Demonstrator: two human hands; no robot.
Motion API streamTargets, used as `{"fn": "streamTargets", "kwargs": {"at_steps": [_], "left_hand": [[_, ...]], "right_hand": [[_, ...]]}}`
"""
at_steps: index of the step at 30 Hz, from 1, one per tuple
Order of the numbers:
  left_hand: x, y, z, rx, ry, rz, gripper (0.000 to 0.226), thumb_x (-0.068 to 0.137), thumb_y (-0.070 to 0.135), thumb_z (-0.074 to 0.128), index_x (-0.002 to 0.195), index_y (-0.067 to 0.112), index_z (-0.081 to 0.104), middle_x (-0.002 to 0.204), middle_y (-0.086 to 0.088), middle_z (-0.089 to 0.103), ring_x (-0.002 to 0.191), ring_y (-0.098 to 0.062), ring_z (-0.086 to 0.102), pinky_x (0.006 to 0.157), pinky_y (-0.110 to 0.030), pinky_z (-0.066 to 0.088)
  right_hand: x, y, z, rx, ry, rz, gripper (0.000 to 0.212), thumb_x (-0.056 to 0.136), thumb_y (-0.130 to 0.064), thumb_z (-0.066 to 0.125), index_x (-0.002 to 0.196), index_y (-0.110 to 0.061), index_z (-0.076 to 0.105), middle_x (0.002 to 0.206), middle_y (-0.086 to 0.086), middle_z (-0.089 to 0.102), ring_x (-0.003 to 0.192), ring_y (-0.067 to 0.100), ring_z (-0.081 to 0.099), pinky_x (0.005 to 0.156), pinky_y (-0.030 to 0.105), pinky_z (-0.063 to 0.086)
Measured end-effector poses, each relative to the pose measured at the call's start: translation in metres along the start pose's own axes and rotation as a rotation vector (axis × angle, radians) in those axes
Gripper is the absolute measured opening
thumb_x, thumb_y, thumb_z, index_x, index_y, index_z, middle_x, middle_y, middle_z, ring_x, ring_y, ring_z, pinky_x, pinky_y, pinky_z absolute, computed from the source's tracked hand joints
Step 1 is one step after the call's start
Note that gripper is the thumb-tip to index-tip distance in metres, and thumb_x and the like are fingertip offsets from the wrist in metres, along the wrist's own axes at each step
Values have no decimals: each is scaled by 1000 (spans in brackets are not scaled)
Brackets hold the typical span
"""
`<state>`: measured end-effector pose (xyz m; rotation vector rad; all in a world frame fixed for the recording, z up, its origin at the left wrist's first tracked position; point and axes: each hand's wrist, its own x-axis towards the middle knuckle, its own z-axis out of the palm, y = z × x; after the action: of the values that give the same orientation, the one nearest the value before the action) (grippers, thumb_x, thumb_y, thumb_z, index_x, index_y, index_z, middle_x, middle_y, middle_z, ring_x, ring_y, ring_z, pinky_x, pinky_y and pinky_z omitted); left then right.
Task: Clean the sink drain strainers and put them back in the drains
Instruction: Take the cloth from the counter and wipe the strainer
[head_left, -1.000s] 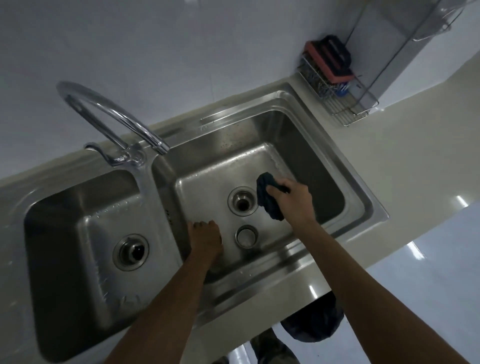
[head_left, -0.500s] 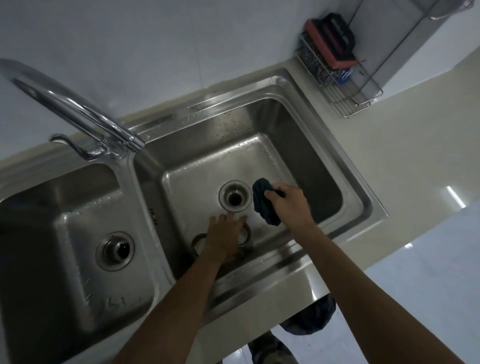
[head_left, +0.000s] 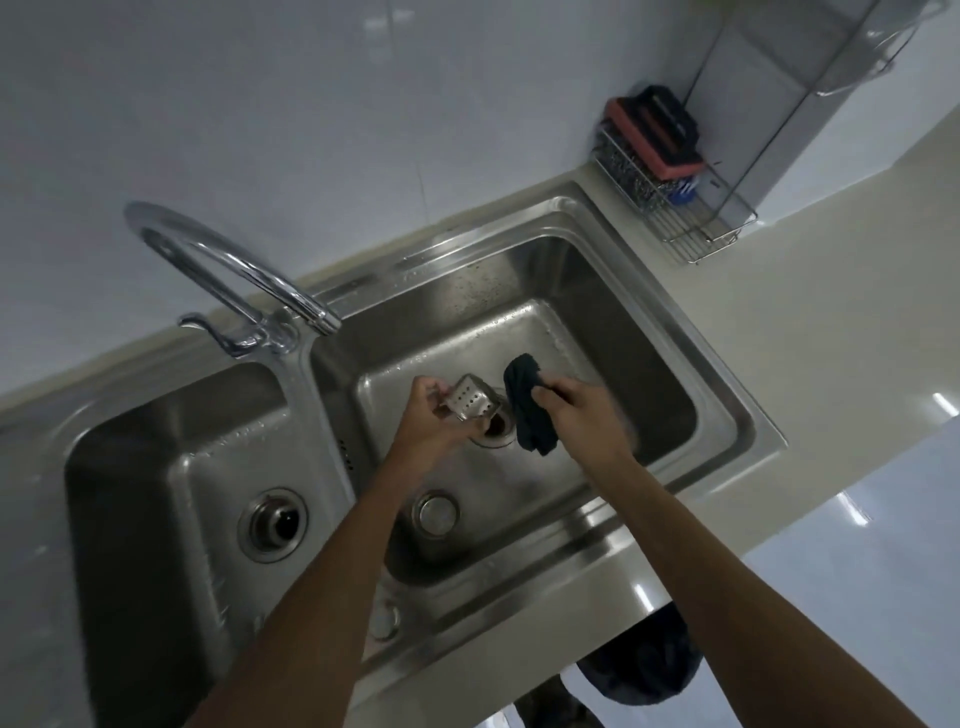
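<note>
Two basins in one steel sink (head_left: 613, 540): the left basin's drain (head_left: 274, 524) keeps its strainer, a round cap (head_left: 436, 514) lies on the right basin's floor. Left hand (head_left: 431, 426) grips one perforated strainer (head_left: 470, 404) above the open drain (head_left: 496, 428); right hand (head_left: 582, 415) clenches a dark cloth (head_left: 527, 410) just beside it

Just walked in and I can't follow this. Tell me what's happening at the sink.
A person is cleaning drain strainers at a double sink. The left hand holds a perforated metal strainer basket lifted over the right basin's open drain, and the right hand grips a dark cloth beside it. A second round metal piece lies on the floor of the same basin.
</note>
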<state>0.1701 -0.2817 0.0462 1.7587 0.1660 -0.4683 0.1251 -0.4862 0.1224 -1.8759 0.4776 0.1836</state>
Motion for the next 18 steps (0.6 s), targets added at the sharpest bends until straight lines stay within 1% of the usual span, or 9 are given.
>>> {"fn": "streamTargets", "kwargs": {"at_steps": [2,3,6,8,9,11,13,15,18], "left_hand": [[-3,14,-8,53,7,66,66,58,22,96,102,28,48,111,1,64,100,-14,65,83,-27,55],[-4,20,-10,74,7,106,65,59,18,96,105,29,50,111,3,64,100,-10,64,85,-24,53],[-11,38,-13,100,-20,210,59,62,9,94,107,33,63,99,17,74,89,8,67,75,-10,49],[-18,48,-16,128,-21,265,52,62,15,93,101,36,66,94,24,74,84,9,68,71,-8,48],[-22,52,-18,151,-18,295,53,61,19,93,102,37,66,95,24,74,86,8,68,72,-8,48],[-31,60,-21,207,-22,358,63,56,28,96,111,39,65,103,22,72,96,3,68,79,-10,50],[-36,65,-24,242,-19,406,73,54,33,97,119,39,63,109,22,71,103,1,67,84,-11,50],[-37,71,-25,227,8,386,69,58,28,96,118,38,64,104,23,72,98,3,68,82,-10,50],[-39,75,-21,255,88,340,45,76,22,82,116,33,66,87,22,72,85,5,69,70,-6,47]], "right_hand": [[-8,-13,12,-99,-24,-145,26,99,-23,58,123,-23,70,108,-12,71,97,1,66,79,8,47],[-13,-19,19,-165,-36,-218,29,101,-24,57,128,-21,66,115,-8,70,102,4,66,84,9,48],[-26,-32,42,-314,-73,-452,37,106,-23,49,141,-15,56,139,7,61,128,19,56,108,34,44],[-24,-41,50,-343,-54,-543,38,108,-22,43,144,-15,53,145,9,56,136,21,49,113,36,39],[-19,-47,51,-321,-27,-526,37,108,-21,41,142,-14,55,141,10,59,132,23,53,110,36,41],[-3,-56,48,-254,7,-356,35,109,-20,37,132,-9,61,122,14,68,114,29,63,99,39,47],[3,-57,43,-185,2,-223,36,109,-21,35,125,-6,63,114,17,70,107,33,65,95,42,48],[-10,-52,47,-173,5,-269,37,109,-22,37,134,-9,60,127,14,67,119,28,62,102,37,46],[-34,-44,60,-312,-22,-510,41,109,-22,38,147,-12,49,153,7,48,145,19,38,119,31,32]]}}
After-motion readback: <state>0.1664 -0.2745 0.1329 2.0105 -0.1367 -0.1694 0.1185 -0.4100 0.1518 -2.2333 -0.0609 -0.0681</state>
